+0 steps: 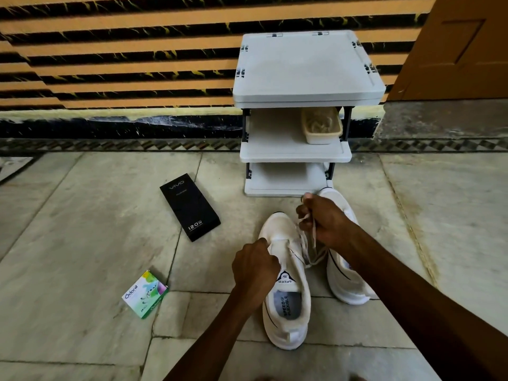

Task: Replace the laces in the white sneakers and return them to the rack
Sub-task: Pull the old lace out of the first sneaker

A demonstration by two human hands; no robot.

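Over grey stone floor tiles, just before the white rack, clutching the nearer white sneaker by its tongue with curled left hand, right beside the farther sneaker. Pinching a lace in the right hand, holding it raised, possibly threaded through the upper eyelets.

The sneakers are white with black lines. The rack is pale grey with black posts. The long box is black, the small box white and green. The wall has orange and black stripes.
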